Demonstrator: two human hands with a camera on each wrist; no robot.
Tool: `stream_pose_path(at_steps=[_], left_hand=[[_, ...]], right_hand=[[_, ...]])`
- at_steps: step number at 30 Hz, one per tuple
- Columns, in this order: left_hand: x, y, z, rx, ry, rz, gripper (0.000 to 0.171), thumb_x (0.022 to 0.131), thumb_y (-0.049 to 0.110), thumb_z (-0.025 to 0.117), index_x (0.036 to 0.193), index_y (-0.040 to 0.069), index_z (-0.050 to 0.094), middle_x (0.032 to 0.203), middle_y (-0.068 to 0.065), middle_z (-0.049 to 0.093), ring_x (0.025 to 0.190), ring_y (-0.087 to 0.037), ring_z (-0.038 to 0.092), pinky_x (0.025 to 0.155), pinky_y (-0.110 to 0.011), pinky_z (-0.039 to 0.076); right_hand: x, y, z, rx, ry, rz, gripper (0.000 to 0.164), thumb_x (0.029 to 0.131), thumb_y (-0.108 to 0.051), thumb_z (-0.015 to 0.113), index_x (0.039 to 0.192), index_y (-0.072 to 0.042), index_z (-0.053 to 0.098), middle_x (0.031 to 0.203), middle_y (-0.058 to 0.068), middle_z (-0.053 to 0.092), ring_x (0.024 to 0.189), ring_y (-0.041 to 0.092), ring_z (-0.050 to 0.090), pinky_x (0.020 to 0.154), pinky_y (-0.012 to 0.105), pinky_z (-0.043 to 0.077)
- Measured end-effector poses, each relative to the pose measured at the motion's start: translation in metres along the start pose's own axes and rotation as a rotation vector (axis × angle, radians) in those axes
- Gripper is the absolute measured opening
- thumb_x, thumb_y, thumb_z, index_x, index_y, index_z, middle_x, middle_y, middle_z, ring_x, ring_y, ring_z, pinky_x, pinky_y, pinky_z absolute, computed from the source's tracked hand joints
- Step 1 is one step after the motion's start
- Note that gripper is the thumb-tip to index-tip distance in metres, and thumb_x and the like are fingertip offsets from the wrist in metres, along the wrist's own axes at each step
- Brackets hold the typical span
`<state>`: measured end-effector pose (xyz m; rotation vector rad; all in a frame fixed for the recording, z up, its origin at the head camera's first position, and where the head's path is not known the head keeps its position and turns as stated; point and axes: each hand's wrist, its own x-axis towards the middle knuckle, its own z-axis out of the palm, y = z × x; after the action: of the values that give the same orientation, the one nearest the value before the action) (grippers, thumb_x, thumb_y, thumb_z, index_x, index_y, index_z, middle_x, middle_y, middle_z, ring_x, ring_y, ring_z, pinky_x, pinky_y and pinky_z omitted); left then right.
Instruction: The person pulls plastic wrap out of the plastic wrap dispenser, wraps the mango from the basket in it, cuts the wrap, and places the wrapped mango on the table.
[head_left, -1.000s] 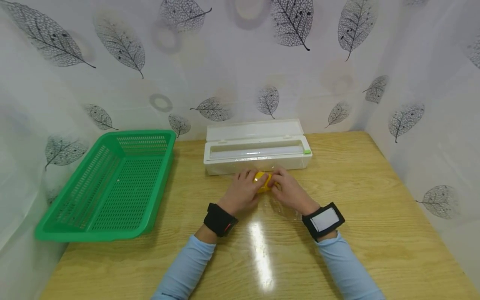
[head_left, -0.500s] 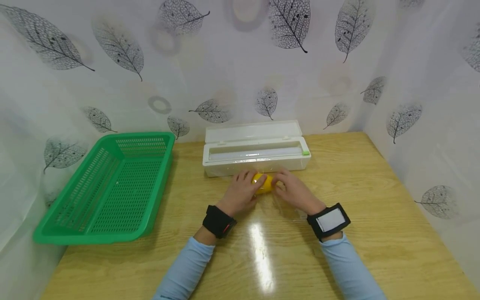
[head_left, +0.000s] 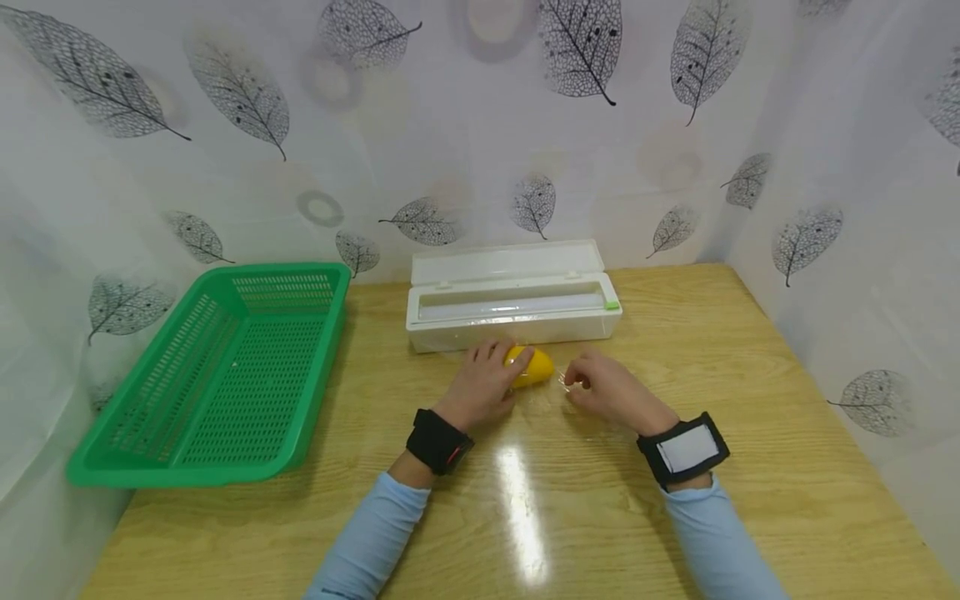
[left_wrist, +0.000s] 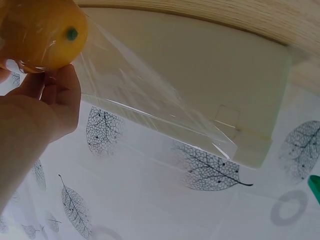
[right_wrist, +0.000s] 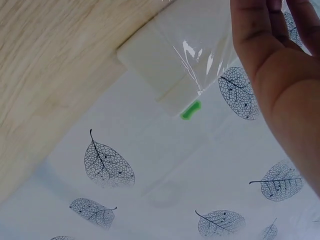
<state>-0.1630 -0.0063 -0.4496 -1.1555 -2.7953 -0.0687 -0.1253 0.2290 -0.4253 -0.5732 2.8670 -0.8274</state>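
Fruit [head_left: 534, 367], yellow, sits mid-frame just below the white box [head_left: 517, 333], and I've got the left hand [head_left: 483, 379] with fingers curled over it, likely to stop it rolling. To its right, my feed shows the right hand [head_left: 611, 387], fingers bunched nearly closed, pinching clear film [left_wrist: 155, 95], apparently for tension. Lid [head_left: 510, 260] tipped back, presumably so the roll [head_left: 517, 306] feeds freely.

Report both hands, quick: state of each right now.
Left hand: holding the yellow fruit.
Right hand: fingers curled, apparently pinching clear film beside the fruit.
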Motion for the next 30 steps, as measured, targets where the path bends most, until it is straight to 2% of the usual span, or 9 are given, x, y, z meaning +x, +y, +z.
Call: stream_pose_path(at_steps=[6, 10, 15, 21, 25, 30], left_hand=[[0.0, 0.002, 0.0, -0.001, -0.002, 0.013, 0.069, 0.09, 0.025, 0.07, 0.151, 0.021, 0.038, 0.142, -0.013, 0.046, 0.126, -0.033, 0.046, 0.104, -0.049, 0.042], [0.002, 0.003, -0.001, 0.002, 0.006, 0.021, 0.069, 0.089, 0.026, 0.071, 0.15, 0.021, 0.039, 0.141, -0.012, 0.047, 0.126, -0.033, 0.046, 0.104, -0.048, 0.042], [0.001, 0.002, -0.003, -0.004, 0.052, 0.045, 0.059, 0.094, 0.025, 0.068, 0.148, 0.02, 0.044, 0.137, -0.012, 0.05, 0.123, -0.033, 0.049, 0.101, -0.048, 0.045], [-0.001, -0.002, -0.002, 0.0, 0.08, 0.063, 0.058, 0.096, 0.021, 0.067, 0.149, 0.018, 0.044, 0.137, -0.01, 0.051, 0.122, -0.032, 0.05, 0.101, -0.047, 0.046], [-0.002, -0.004, -0.002, -0.014, 0.083, 0.066, 0.065, 0.095, 0.021, 0.068, 0.152, 0.013, 0.039, 0.138, -0.011, 0.051, 0.122, -0.032, 0.049, 0.103, -0.047, 0.045], [-0.002, -0.004, -0.003, -0.04, 0.039, 0.019, 0.071, 0.093, 0.023, 0.071, 0.15, 0.006, 0.034, 0.138, -0.011, 0.053, 0.125, -0.032, 0.048, 0.106, -0.046, 0.042]], right_hand=[[-0.018, -0.005, -0.005, -0.023, -0.113, 0.047, 0.022, 0.082, -0.014, 0.075, 0.1, -0.004, 0.068, 0.1, 0.009, 0.06, 0.08, 0.02, 0.054, 0.071, 0.033, 0.047], [-0.036, -0.007, -0.006, -0.092, -0.149, 0.05, 0.028, 0.079, -0.013, 0.079, 0.103, -0.007, 0.067, 0.1, 0.006, 0.058, 0.078, 0.015, 0.055, 0.071, 0.033, 0.049], [-0.055, -0.001, 0.0, -0.216, -0.092, -0.011, 0.02, 0.077, -0.005, 0.076, 0.095, -0.009, 0.067, 0.092, 0.001, 0.057, 0.076, 0.014, 0.057, 0.068, 0.033, 0.051], [-0.064, 0.009, 0.009, -0.233, -0.027, -0.07, 0.013, 0.079, 0.002, 0.071, 0.081, -0.011, 0.069, 0.08, -0.004, 0.06, 0.073, 0.012, 0.059, 0.064, 0.032, 0.051], [-0.064, 0.013, 0.013, -0.218, -0.004, -0.08, 0.015, 0.081, 0.003, 0.072, 0.078, -0.012, 0.069, 0.079, -0.005, 0.06, 0.073, 0.011, 0.06, 0.064, 0.032, 0.051], [-0.065, 0.014, 0.016, -0.242, 0.026, -0.1, 0.016, 0.084, 0.003, 0.069, 0.079, -0.011, 0.064, 0.078, -0.004, 0.056, 0.069, 0.011, 0.057, 0.061, 0.03, 0.05]])
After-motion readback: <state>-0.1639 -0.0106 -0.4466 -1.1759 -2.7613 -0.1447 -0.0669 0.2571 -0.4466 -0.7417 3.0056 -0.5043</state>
